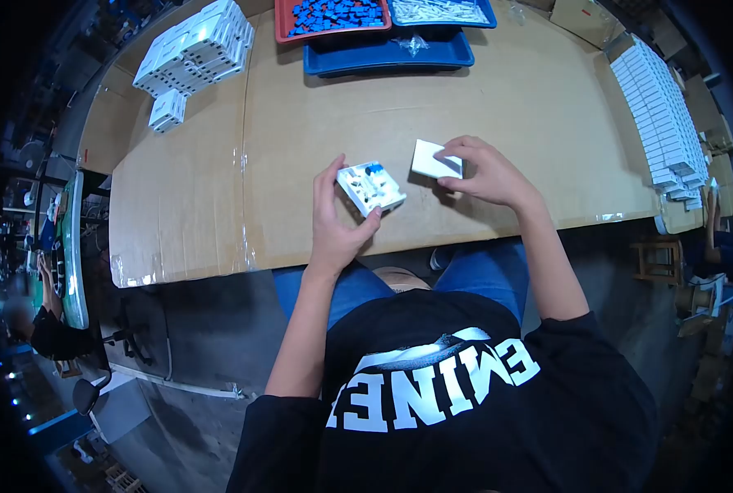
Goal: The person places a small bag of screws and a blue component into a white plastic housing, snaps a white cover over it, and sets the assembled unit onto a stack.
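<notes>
The left hand (338, 234) grips a white box (370, 189) by its sides, likely to leave the open face clear; nearby over the desk (301, 123), the right hand (491, 175) pinches a white plate (428, 160) between its fingers (462, 151).

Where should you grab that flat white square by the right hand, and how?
Probably by the near and far edges of the white square, coming from the right, where the right hand is. Its top looks flat, with no knob showing, so pinching opposite edges should give a firmer grip.
</notes>
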Available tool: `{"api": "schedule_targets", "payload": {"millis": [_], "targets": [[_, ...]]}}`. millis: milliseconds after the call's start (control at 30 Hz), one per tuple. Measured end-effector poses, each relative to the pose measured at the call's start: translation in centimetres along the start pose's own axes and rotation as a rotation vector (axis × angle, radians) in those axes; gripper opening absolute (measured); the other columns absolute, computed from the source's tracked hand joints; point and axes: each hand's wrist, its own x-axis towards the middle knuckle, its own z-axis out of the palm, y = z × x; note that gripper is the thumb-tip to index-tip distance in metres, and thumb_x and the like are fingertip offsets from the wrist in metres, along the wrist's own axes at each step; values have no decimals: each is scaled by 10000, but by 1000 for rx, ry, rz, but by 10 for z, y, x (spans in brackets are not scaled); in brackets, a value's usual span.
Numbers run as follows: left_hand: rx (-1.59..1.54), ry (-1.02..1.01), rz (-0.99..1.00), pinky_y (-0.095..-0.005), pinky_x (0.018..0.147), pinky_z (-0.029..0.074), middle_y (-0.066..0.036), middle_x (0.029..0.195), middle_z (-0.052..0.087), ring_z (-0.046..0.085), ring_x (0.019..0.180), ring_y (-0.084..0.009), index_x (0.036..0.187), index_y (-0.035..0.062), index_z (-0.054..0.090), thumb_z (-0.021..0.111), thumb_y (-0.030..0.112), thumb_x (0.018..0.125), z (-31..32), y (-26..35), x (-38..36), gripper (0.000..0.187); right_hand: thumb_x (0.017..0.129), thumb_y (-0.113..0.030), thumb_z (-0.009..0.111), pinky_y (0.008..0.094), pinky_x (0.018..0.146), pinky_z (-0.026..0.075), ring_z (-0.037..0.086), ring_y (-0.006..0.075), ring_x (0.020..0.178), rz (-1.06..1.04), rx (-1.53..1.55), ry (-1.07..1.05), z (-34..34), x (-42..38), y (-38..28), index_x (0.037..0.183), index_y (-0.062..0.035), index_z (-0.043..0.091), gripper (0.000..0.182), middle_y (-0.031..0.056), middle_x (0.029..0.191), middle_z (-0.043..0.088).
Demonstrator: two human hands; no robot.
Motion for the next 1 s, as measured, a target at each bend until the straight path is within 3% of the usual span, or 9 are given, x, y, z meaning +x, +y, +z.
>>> {"api": "schedule_targets", "payload": {"millis": [33, 100, 133, 233, 367, 400, 533, 900, 1000], "targets": [[8, 3, -6, -498, 1161, 400, -187, 1400, 523, 516, 1344, -312, 1516, 26, 456, 803, 264, 820, 1, 4, -1, 814, 939, -208, 755, 382, 1025, 502, 662, 268, 1115, -14, 74, 3, 0, -1, -4, 1242, -5, 706, 368, 143, 1213, 705], [-721, 122, -297, -453, 1135, 452, -200, 1440, 526, 550, 1326, -306, 1530, 36, 444, 733, 242, 885, 3, 15, -5, 736, 988, -237, 702, 376, 968, 524, 680, 250, 1031, 58, 208, 82, 11, -5, -3, 1211, 6, 716, 331, 155, 1089, 722], [-906, 159, -414, -463, 1117, 470, -222, 1488, 522, 582, 1308, -335, 1538, 27, 433, 618, 381, 988, 2, 22, -9, 680, 1037, -267, 649, 371, 911, 546, 698, 231, 946, 136, 333, 166, 16, -7, 0, 1180, 18, 727, 328, 167, 964, 740], [-1474, 97, -629, -454, 1117, 478, -267, 1600, 413, 570, 1340, -351, 1593, 31, 355, 483, 572, 1023, 2, 36, -16, 796, 1070, -263, 601, 362, 836, 541, 664, 178, 862, 274, 382, 276, 31, -5, 16, 1167, 37, 709, 334, 168, 906, 732], [-1583, 71, -779, -493, 1116, 468, -251, 1588, 435, 541, 1361, -379, 1603, 39, 349, 383, 642, 1052, 15, 37, -23, 818, 1017, -228, 658, 432, 828, 542, 688, 301, 910, 198, 93, 502, 49, -5, 29, 1174, 16, 713, 295, 172, 1033, 738], [-1651, 93, -816, -535, 1115, 459, -237, 1578, 451, 524, 1371, -398, 1614, 82, 349, 338, 641, 1067, 16, 37, -23, 782, 964, -276, 715, 445, 942, 534, 661, 362, 1120, 214, -10, 473, 46, -7, 27, 1224, -30, 722, 358, 170, 1211, 707], [-1587, 12, -808, -585, 1074, 490, -231, 1577, 456, 556, 1334, -423, 1626, 155, 344, 300, 650, 1069, 15, 36, -26, 747, 844, -451, 825, 457, 1063, 499, 585, 368, 1287, 83, -247, 477, 57, -16, 10, 1295, -112, 723, 573, 158, 1416, 605], [-1576, -45, -801, -610, 1093, 476, -234, 1585, 446, 541, 1352, -439, 1611, 78, 349, 347, 621, 1036, 9, 38, -25, 791, 896, -357, 808, 452, 1057, 507, 599, 348, 1282, -8, -108, 427, 54, -15, 6, 1331, -98, 698, 518, 176, 1435, 594], [-1541, -39, -824, -624, 1136, 430, -239, 1595, 432, 493, 1404, -455, 1600, 35, 348, 376, 538, 1018, 9, 45, -26, 770, 1060, -348, 562, 484, 1089, 506, 640, 340, 1255, 109, 1424, 311, 34, -19, -16, 1531, -36, 465, 573, 217, 1434, 596]]}}
